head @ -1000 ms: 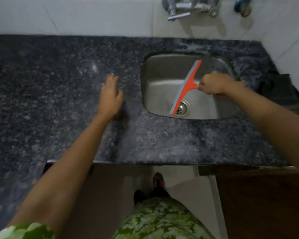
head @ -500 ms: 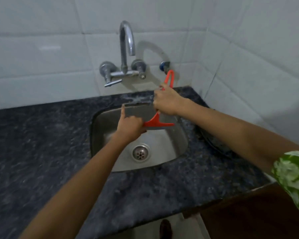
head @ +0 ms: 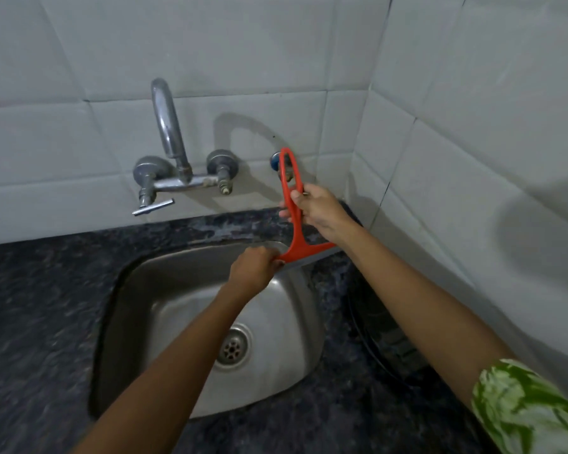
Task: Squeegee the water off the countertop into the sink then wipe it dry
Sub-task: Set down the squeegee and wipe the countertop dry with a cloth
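Observation:
An orange squeegee (head: 296,224) with a grey rubber blade stands upright over the back right corner of the steel sink (head: 138,309). My right hand (head: 318,209) grips its looped handle partway up. My left hand (head: 254,270) pinches the left end of the blade head just above the basin. The dark speckled granite countertop (head: 40,322) surrounds the sink.
A chrome wall tap (head: 168,132) with two valves hangs over the sink's back edge. A small blue valve (head: 275,161) sits on the wall behind the squeegee handle. A dark cloth (head: 384,339) lies on the counter right of the sink, against the tiled corner wall.
The squeegee went from lying tilted in the basin to upright at the sink's back right. My left hand left the countertop and took hold of the blade end. The camera tipped up towards the wall.

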